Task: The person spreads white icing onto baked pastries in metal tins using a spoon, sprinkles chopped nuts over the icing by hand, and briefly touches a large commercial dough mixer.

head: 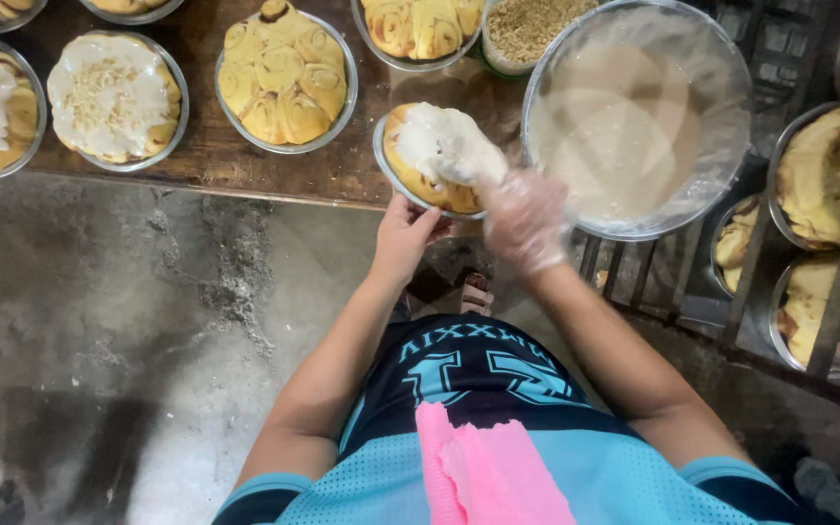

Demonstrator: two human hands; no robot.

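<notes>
Rough grey concrete floor [148,321] under wooden table [245,160].

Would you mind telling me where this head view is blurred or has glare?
Head view: the gloved right hand is motion-blurred over the frosted tray; the left hand at that tray's rim is sharper; the big icing bowl looks hazy with soft glare; frame corners bend slightly.

Golden-brown spiral rolls [284,76] fill a silvery round tin [342,109] on the dark brown desk [206,156], white icing [444,144] half covers the roll pan [396,180] at the hands, the big bowl [731,146] holds pale beige glaze, beside the jersey's light and navy blue lies a pink cloth [483,467], and the floor [128,321] is mottled grey.
</notes>
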